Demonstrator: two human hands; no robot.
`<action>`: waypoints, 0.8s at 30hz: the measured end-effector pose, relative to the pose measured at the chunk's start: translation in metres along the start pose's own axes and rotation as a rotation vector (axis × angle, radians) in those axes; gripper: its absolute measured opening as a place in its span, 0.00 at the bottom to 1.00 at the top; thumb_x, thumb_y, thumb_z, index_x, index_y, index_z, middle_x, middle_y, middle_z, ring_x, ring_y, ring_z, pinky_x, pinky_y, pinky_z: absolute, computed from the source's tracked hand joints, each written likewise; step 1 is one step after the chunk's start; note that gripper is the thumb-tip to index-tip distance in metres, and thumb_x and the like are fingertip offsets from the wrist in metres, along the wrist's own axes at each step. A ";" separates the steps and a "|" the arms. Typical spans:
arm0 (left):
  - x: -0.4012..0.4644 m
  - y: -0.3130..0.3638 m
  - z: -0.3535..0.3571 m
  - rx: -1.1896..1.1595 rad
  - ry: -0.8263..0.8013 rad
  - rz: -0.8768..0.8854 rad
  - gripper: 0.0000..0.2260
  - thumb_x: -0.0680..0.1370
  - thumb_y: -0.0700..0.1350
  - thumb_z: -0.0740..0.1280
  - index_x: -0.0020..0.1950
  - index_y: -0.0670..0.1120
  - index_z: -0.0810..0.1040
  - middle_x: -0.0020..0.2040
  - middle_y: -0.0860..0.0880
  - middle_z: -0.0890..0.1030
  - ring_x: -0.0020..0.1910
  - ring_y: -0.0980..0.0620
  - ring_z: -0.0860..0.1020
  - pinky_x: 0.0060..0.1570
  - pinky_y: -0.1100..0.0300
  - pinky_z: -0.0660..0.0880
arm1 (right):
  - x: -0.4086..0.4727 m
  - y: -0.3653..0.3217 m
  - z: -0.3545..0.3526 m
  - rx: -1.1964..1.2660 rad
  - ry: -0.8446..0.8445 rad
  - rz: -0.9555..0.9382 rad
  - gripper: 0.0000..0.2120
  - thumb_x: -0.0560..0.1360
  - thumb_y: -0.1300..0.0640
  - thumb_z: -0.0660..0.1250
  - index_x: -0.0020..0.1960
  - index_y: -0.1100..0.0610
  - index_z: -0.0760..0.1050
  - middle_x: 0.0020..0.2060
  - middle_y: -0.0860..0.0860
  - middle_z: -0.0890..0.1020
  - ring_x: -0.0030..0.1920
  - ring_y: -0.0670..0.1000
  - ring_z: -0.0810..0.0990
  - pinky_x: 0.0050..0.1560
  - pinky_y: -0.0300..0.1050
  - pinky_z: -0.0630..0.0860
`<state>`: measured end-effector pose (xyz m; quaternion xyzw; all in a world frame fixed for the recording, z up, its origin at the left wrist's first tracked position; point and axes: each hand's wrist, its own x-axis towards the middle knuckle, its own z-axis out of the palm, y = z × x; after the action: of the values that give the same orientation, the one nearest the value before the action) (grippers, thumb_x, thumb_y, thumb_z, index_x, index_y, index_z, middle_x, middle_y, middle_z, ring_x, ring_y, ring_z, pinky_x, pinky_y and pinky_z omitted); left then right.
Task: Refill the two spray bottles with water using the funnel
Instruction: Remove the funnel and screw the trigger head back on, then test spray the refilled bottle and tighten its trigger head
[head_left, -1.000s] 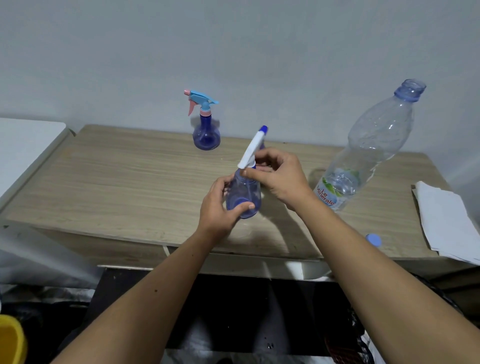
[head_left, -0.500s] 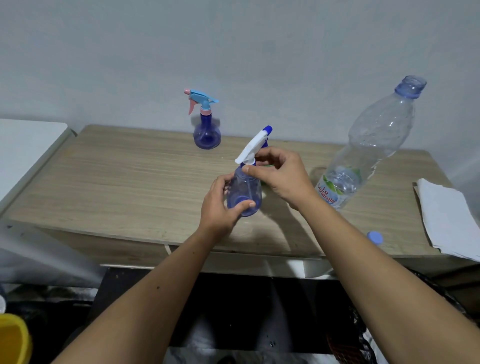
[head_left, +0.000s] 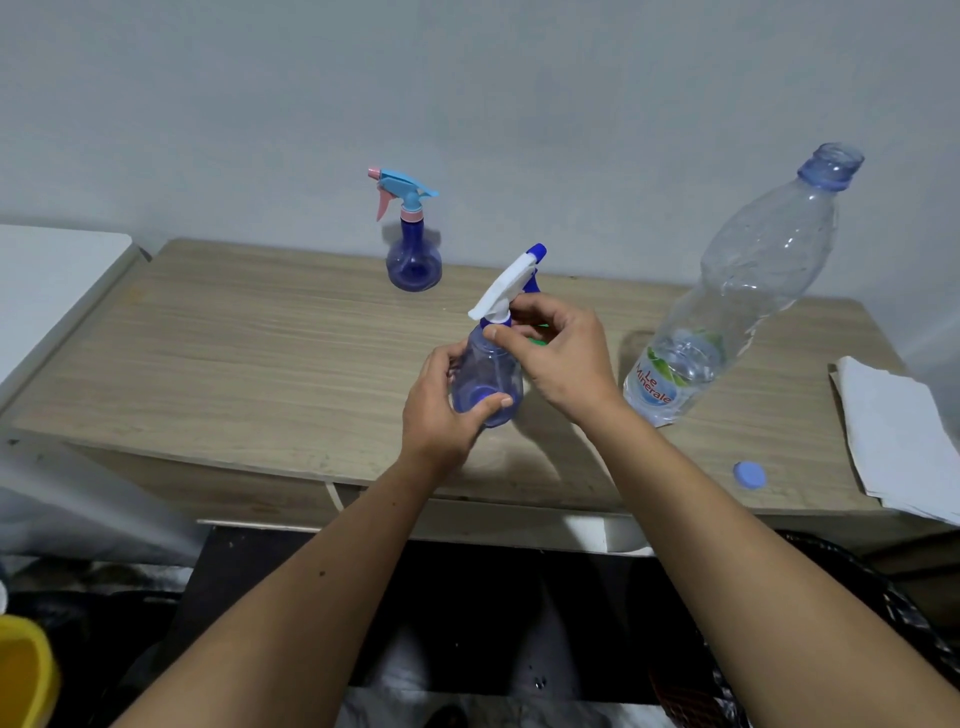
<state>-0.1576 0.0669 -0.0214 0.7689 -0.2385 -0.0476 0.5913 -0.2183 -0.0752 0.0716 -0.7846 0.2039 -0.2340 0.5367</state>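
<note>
A clear blue spray bottle (head_left: 488, 371) with a white and blue trigger head (head_left: 506, 286) is held above the wooden table (head_left: 249, 353). My left hand (head_left: 447, 410) grips its round body from the left. My right hand (head_left: 558, 358) pinches the collar just under the trigger head. A small green piece (head_left: 537, 340) shows behind my right fingers; it is mostly hidden. A second blue spray bottle (head_left: 413, 254) with a light blue and pink head stands at the back of the table. An uncapped water bottle (head_left: 737, 296), nearly empty, stands to the right.
A blue bottle cap (head_left: 749, 474) lies near the table's front edge on the right. Folded white paper (head_left: 898, 441) sits at the right end. A white surface (head_left: 47, 280) adjoins the table on the left. A yellow container (head_left: 23, 670) is at the lower left.
The white trigger head has turned and tilted lower to the left between my fingers. My right hand has shifted slightly round the collar. The left hand stays on the bottle body.
</note>
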 end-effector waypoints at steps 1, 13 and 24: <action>0.000 0.000 0.000 0.012 0.005 -0.002 0.29 0.69 0.54 0.82 0.67 0.54 0.76 0.61 0.56 0.83 0.60 0.56 0.82 0.61 0.48 0.81 | -0.002 0.000 0.001 0.000 0.006 0.000 0.13 0.72 0.58 0.80 0.56 0.54 0.86 0.46 0.47 0.89 0.48 0.48 0.88 0.57 0.50 0.85; -0.004 -0.007 -0.037 0.283 -0.131 -0.003 0.44 0.72 0.63 0.79 0.83 0.51 0.64 0.78 0.54 0.72 0.73 0.57 0.74 0.68 0.55 0.74 | -0.018 -0.004 0.008 -0.021 0.055 -0.013 0.19 0.74 0.60 0.78 0.64 0.53 0.83 0.54 0.44 0.87 0.55 0.43 0.85 0.63 0.45 0.82; 0.010 -0.068 -0.105 0.960 -0.315 0.032 0.40 0.84 0.66 0.48 0.87 0.40 0.50 0.88 0.42 0.50 0.87 0.46 0.46 0.85 0.50 0.43 | -0.021 -0.004 0.033 -0.089 0.210 -0.063 0.54 0.64 0.47 0.87 0.79 0.51 0.58 0.75 0.47 0.64 0.68 0.43 0.72 0.65 0.31 0.71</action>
<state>-0.0904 0.1687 -0.0511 0.9338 -0.3316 -0.0388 0.1286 -0.2158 -0.0368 0.0618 -0.7848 0.2446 -0.3225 0.4693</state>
